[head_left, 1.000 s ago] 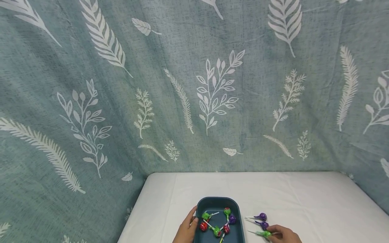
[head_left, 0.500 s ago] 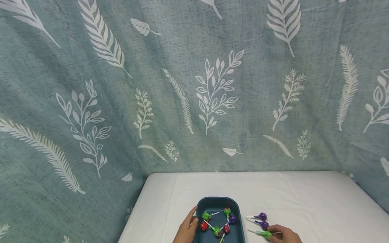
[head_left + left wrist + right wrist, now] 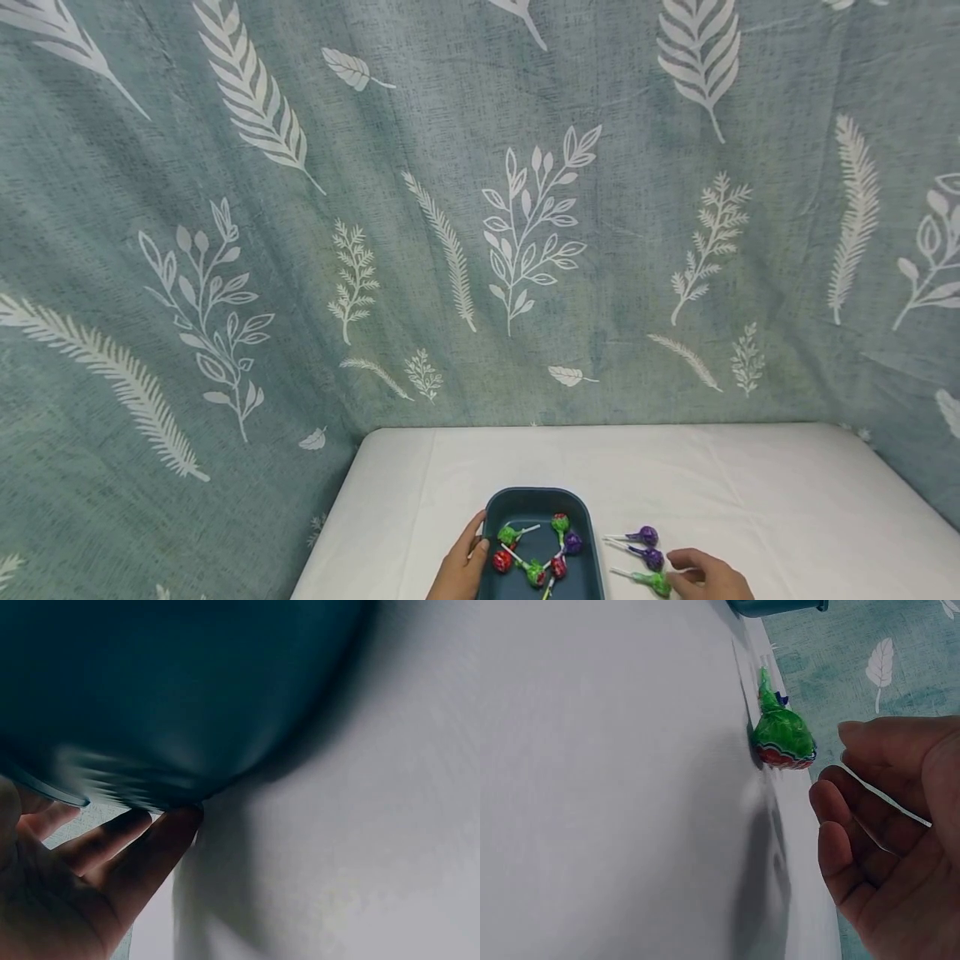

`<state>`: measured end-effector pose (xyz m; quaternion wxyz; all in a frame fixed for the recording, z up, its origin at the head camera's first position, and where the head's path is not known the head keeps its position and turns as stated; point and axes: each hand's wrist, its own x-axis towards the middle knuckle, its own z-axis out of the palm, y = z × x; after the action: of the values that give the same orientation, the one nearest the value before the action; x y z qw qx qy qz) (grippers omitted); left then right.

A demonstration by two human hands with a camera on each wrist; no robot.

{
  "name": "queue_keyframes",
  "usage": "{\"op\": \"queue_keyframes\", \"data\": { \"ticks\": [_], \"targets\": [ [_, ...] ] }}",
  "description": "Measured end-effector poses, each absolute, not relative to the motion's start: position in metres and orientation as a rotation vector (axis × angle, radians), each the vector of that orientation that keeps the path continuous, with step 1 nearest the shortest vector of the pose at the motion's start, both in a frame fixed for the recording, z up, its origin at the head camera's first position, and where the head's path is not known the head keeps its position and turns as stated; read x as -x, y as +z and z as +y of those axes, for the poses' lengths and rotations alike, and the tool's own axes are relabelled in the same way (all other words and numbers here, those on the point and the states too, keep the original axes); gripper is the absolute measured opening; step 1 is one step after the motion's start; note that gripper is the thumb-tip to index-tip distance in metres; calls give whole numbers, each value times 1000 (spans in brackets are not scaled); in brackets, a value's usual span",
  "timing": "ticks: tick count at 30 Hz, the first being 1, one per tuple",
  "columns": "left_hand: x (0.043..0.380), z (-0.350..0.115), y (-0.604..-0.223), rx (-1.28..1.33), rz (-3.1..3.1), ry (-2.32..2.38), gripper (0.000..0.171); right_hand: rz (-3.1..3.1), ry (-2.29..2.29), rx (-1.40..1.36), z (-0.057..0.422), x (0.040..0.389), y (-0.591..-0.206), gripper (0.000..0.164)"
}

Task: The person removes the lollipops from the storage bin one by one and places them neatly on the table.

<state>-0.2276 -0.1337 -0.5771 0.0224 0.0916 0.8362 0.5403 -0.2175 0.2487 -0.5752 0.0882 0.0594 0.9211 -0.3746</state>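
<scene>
My left hand (image 3: 463, 560) holds the left side of a dark teal tray (image 3: 596, 560), thumb over the rim. In the left wrist view its fingers (image 3: 161, 847) press against the outer wall (image 3: 187, 682). Several lollipops in red, green and purple wrappers lie in the tray, among them a red one (image 3: 502, 561) and a purple one (image 3: 573, 542). Right of the tray, a green lollipop (image 3: 660, 582) lies on the white table, stick toward the tray. My right hand (image 3: 707, 575) is just beside its head, fingers loosely bent and holding nothing; the right wrist view shows a gap between fingertips and the wrapper (image 3: 784, 739).
Two purple lollipops (image 3: 647, 535) (image 3: 652, 558) lie beyond the green one, sticks also toward the tray. White cloth covers the table (image 3: 780, 492). A blue-green curtain (image 3: 622, 250) with white leaf prints hangs behind it and along the sides.
My right hand has let go of the green lollipop and drawn slightly right from it. The lollipop stays on the table. My left hand keeps its hold on the tray.
</scene>
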Motion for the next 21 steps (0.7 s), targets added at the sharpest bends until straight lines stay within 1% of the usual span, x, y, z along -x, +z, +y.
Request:
{"op": "queue_keyframes", "data": {
  "ticks": [6, 12, 19, 21],
  "targets": [
    [228, -134, -578, -283, 2584, 1681, 49, 2786, -1180, -202, 243, 217, -562, 37],
    [228, -135, -578, -281, 2581, 1685, 49, 2839, -1242, -169, 236, 217, -550, 36],
    [227, -134, -577, -273, 2559, 1705, 49, 2854, -1384, -117, 222, 215, -535, 28],
    [227, -134, -578, -276, 2562, 1706, 49, 2853, -1398, -109, 218, 215, -531, 28]
  ]
}}
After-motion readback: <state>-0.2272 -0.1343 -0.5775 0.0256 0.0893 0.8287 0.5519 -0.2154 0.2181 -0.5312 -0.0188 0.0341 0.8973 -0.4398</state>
